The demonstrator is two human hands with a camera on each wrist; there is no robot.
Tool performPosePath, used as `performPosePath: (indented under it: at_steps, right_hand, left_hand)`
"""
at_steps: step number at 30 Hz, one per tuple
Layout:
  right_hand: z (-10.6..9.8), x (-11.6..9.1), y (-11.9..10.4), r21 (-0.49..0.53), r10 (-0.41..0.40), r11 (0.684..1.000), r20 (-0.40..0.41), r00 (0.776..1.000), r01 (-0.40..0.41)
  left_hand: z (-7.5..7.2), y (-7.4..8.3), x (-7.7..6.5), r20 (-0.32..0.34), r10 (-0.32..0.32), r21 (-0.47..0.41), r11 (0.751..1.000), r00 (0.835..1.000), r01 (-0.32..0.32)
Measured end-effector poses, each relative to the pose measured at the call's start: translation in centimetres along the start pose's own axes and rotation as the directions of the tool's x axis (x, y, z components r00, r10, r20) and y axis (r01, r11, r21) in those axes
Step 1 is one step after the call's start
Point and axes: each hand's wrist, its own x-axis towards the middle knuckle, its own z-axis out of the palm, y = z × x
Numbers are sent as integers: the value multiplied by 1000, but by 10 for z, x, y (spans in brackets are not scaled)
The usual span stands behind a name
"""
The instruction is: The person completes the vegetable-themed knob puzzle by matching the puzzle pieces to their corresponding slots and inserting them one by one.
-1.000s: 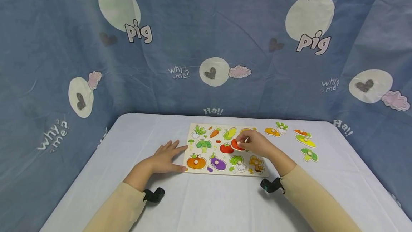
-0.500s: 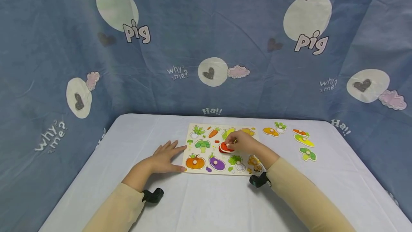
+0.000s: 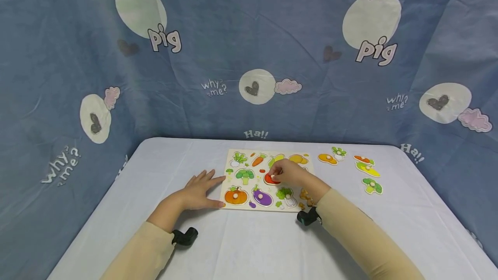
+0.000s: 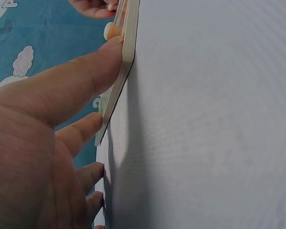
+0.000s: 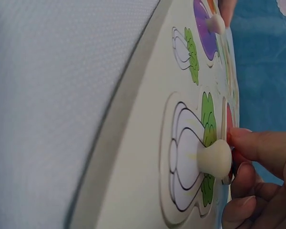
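My right hand (image 3: 288,174) pinches the red tomato puzzle piece (image 3: 268,179) by its top, over the middle of the wooden vegetable puzzle board (image 3: 228,168). In the right wrist view the thumb and fingers (image 5: 260,148) partly cover the red piece (image 5: 229,117); whether it is fully seated cannot be told. My left hand (image 3: 198,193) lies with fingers spread at the board's left edge. Its thumb (image 4: 97,71) touches the board's edge in the left wrist view. A pumpkin piece (image 3: 236,196), an eggplant piece (image 3: 263,197) and a bok choy piece (image 5: 183,157) with a knob sit in the board.
Right of the board lie loose pieces: a potato-like one (image 3: 327,159), a radish (image 3: 339,153), a carrot (image 3: 363,159), a corn (image 3: 367,169) and a broccoli (image 3: 372,186). A white cloth covers the table (image 3: 249,245); a blue patterned curtain (image 3: 218,20) hangs behind.
My right hand has moved left with the tomato piece and come down onto the tomato picture of the board. My left hand has stayed at the board's left edge.
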Motion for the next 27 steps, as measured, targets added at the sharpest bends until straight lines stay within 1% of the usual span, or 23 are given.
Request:
performPosePath:
  at_steps: [7,15,21,27]
  right_hand:
    - [2,1,-2,-21,0,1000,6,1000,0]
    - [0,-1,-5,-12,9,1000,24,1000,-9]
    - [-1,-2,-3,-29,-10,1000,28,1000,11]
    - [-9,-12,-3,-38,-10,999,11,1000,10]
  left_hand:
    - [0,0,0,1,4,-4,1000,1000,-4]
    - [-1,1,-1,2,8,-10,1000,1000,-8]
    - [-2,2,-1,4,8,-15,1000,1000,-8]
    - [-2,0,-1,5,9,-14,1000,1000,-9]
